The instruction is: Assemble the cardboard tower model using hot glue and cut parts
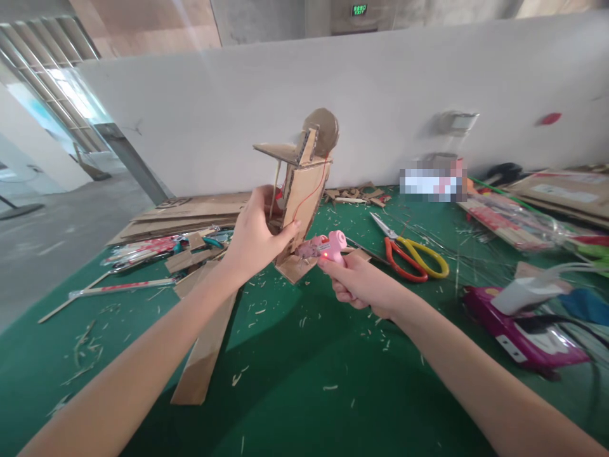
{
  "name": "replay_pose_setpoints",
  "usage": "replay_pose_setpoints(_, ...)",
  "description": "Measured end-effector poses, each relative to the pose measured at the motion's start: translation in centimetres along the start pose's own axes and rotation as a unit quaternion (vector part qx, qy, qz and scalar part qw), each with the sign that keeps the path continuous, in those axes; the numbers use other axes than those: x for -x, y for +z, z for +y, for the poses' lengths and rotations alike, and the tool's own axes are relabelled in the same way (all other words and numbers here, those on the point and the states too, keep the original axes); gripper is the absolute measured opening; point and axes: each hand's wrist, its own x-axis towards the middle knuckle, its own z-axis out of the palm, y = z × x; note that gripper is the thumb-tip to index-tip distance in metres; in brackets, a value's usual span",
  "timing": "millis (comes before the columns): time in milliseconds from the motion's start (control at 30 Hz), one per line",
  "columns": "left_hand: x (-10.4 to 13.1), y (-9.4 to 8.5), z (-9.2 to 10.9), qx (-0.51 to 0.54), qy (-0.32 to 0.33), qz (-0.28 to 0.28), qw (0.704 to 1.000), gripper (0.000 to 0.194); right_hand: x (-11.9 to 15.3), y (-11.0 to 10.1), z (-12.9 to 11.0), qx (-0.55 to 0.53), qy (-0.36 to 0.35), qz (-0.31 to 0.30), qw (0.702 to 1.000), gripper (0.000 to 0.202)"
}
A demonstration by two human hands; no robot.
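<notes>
My left hand is closed around the lower part of a cardboard model, holding it tilted above the table. The model has a tall boxy body, a flat ledge, a round disc at its top and a thin red wire down one face. In my right hand is a pink hot glue gun with a small lit red light. Its nozzle points left at the model's base and seems to touch or nearly touch it; the exact contact is hard to make out.
Scissors with red and yellow handles lie right of the glue gun. A magenta power strip with plugs sits at the right. Cardboard sheets are stacked at the back left. A cardboard strip lies below my left arm. Scraps litter the green table.
</notes>
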Motion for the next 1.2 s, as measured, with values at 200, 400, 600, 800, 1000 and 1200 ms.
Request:
replay_pose_setpoints(200,-0.07,-0.05,0.03,0.001,0.0,0.002,1.0,0.043,-0.05,-0.31,-0.11,-0.044,0.015,0.025,0.999,0.037)
replay_pose_setpoints(400,-0.05,-0.08,0.15,0.002,0.011,0.003,1.0,0.044,-0.44,-0.73,0.26,-0.081,0.02,0.034,0.996,0.034)
replay_pose_setpoints(600,0.03,-0.08,0.23,-0.003,0.023,-0.007,1.0,0.044,-0.7,-0.95,0.5,-0.095,0.022,0.028,0.995,0.034)
replay_pose_setpoints(800,0.1,-0.17,0.39,-0.016,0.037,-0.006,0.999,0.046,-0.72,-0.85,0.54,-0.114,0.02,0.038,0.992,0.036)
replay_pose_setpoints(1000,0.15,-0.29,0.54,-0.03,0.038,-0.009,0.999,0.046,-0.65,-0.67,0.44,-0.119,0.011,0.049,0.992,0.036)
replay_pose_setpoints(1200,0.09,-0.31,0.48,-0.024,0.038,-0.007,0.999,0.045,-0.71,-0.65,0.39,-0.125,0.015,0.065,0.99,0.036)
